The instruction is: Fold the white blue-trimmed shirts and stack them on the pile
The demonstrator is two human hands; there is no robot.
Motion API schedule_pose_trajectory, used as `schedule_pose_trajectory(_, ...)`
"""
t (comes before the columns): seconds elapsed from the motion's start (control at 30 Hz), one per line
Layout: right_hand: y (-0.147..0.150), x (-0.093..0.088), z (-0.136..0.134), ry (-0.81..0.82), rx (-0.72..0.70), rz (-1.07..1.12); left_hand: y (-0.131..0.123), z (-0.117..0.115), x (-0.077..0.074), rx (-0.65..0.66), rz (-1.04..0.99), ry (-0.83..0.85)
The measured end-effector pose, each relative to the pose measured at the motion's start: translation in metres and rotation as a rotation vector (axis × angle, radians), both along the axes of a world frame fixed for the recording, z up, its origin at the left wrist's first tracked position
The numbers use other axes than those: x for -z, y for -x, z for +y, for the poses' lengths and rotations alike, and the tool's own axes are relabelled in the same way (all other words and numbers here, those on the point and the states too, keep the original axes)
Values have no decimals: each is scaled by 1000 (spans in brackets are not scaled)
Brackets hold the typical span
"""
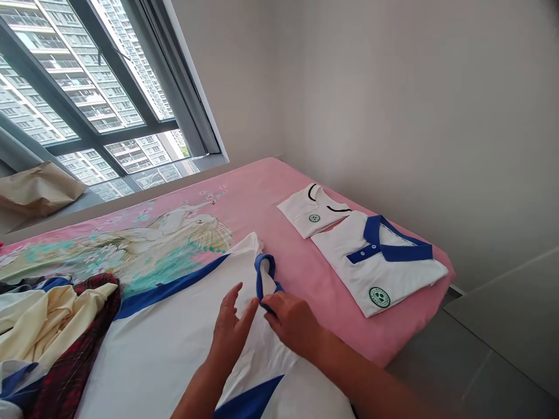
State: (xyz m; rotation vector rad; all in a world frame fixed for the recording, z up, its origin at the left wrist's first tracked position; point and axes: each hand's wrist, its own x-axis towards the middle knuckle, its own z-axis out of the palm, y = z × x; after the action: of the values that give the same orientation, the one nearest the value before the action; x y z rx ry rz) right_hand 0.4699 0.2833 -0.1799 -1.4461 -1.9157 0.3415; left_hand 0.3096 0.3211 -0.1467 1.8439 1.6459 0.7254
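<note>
A white polo shirt with blue trim (174, 343) lies spread on the pink bed (305, 273) in front of me. My left hand (230, 330) rests flat on the shirt near its neck, fingers stretched and apart. Just to its right, my right hand (293, 323) pinches the blue collar (264, 274), which stands up in a loop. The thumb and fingertips of that hand press together on the collar's lower end.
Two folded white polos lie at the bed's far right: one with a blue collar (379, 262), one with black trim (312, 210). A heap of clothes (48, 326), cream and dark red plaid, sits at the left. Window (78, 99) behind, brown paper bag (37, 189) on the sill.
</note>
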Motion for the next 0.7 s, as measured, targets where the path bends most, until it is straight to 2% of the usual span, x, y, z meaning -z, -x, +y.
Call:
schedule_pose_trajectory(0.07, 27, 9, -7, -27, -114, -197, -15, 19, 0, 52, 158, -66)
schedule_pose_trajectory(0.17, 50, 19, -13, -13, -202, -254, -29, 44, 9, 136, 424, -84)
schedule_pose_trajectory(0.23, 49, 17, -15, -3, -187, -183, -35, 58, 17, 158, 540, -75)
schedule_pose_trajectory(0.37, 20, 2, -12, 33, -16, 22, -42, 82, 20, 139, 690, -120)
schedule_pose_trajectory(0.5, -4, 1, -4, 101, -34, -55, -45, 108, 6, 164, 775, -63)
schedule_pose_trajectory(0.7, -2, 10, 7, 137, -30, -67, -57, 144, -21, 162, 709, 6)
